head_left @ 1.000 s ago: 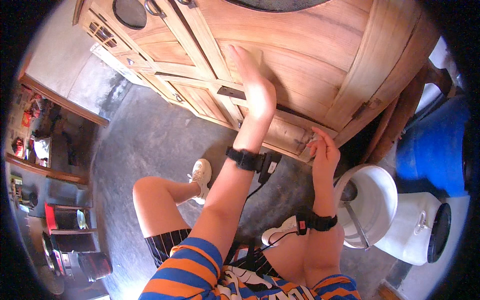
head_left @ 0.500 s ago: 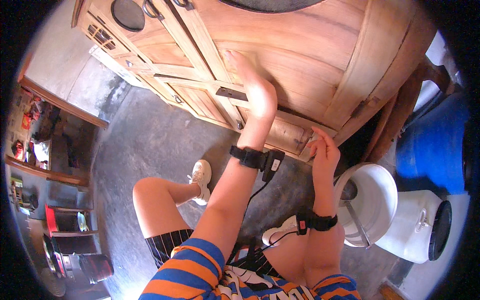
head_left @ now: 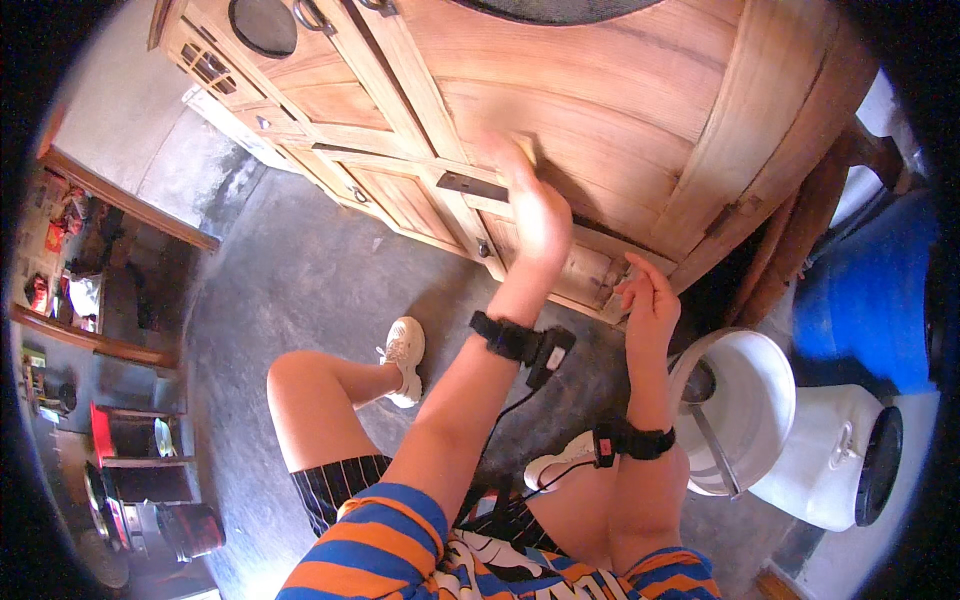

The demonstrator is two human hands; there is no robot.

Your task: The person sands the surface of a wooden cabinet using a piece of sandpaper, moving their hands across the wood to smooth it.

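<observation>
A pale wooden cabinet (head_left: pixel 590 110) with panelled doors and dark round mesh insets stands in front of me. Against its large door panel, just above the lower rail, is my left hand (head_left: pixel 535 200), its fingers smeared by motion. A small yellowish edge shows beside those fingers; what it belongs to is mostly hidden under the hand. My right hand (head_left: pixel 648 295) is at the cabinet's lower right, by a small drawer front (head_left: pixel 585 272). Its fingers are apart and slightly bent, the tips near or touching the wood, and they hold nothing that I can see.
To the right are a white bucket (head_left: pixel 775 400) with a long-handled metal ladle (head_left: pixel 715 440) in it, a white container with a black lid (head_left: pixel 820 460) and a blue barrel (head_left: pixel 865 290). A dark wooden leg (head_left: pixel 775 240) stands beside the cabinet. Shelves (head_left: pixel 145 462) line the far left.
My left hand has slid down and to the right across the door panel, and the yellowish edge now shows beside its fingers. My right hand has stayed in place.
</observation>
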